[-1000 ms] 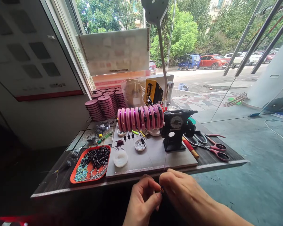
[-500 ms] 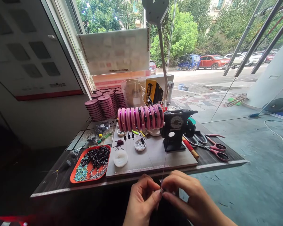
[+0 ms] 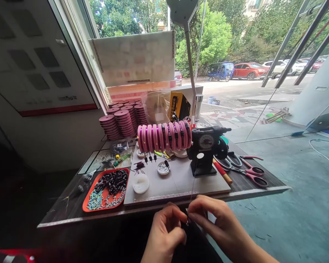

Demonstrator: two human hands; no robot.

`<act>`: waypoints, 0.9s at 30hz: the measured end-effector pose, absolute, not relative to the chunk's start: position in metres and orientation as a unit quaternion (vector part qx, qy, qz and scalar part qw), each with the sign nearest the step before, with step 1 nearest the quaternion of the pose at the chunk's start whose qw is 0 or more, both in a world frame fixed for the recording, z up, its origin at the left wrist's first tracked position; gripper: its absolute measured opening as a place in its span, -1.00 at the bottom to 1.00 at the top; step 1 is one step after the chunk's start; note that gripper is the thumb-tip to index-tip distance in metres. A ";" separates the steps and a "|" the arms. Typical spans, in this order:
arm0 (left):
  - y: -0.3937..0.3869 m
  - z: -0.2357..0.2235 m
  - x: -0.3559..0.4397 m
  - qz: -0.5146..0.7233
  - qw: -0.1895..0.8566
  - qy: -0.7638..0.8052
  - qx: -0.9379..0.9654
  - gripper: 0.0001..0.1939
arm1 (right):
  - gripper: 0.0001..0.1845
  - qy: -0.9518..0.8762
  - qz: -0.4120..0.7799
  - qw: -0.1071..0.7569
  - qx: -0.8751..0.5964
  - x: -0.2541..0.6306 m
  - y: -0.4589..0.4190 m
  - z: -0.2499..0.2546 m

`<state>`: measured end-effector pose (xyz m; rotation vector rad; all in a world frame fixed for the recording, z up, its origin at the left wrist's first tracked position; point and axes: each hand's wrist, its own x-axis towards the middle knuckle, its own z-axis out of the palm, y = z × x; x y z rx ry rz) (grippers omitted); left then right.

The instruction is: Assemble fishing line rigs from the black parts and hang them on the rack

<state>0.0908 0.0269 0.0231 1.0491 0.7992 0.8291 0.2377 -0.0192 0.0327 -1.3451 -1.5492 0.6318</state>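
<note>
Just past the table's front edge, my left hand [image 3: 166, 230] has its fingers curled around a tiny shiny metal piece [image 3: 187, 221], the thumb slightly lower. Beside it, my right hand [image 3: 215, 219] pinches thumb and forefinger on a thin line [image 3: 192, 186] by that piece. The line runs up toward a black hand-cranked winder [image 3: 204, 149]. Pink ring spools [image 3: 164, 137] sit in a row on its shaft, some with black pieces on them. The exact grip at the fingertips is partly hidden.
An orange tray [image 3: 84, 204] holds black, turquoise and metal bits. A white dish [image 3: 140, 183] and a bowl of white beads [image 3: 163, 173] lie on the board [image 3: 178, 193]. Scissors [image 3: 256, 175] and pliers stand right. Pink spool stacks [image 3: 123, 124] and a lamp arm [image 3: 190, 62] are behind.
My left thumb has drawn down and away from the metal piece. My right fingers have come closer together and shifted slightly up. The view has shifted a little.
</note>
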 end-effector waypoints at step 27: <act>0.024 0.022 0.093 0.347 0.822 0.328 0.312 -0.75 | -0.64 -0.511 0.498 0.491 -0.500 0.236 -0.027 0.022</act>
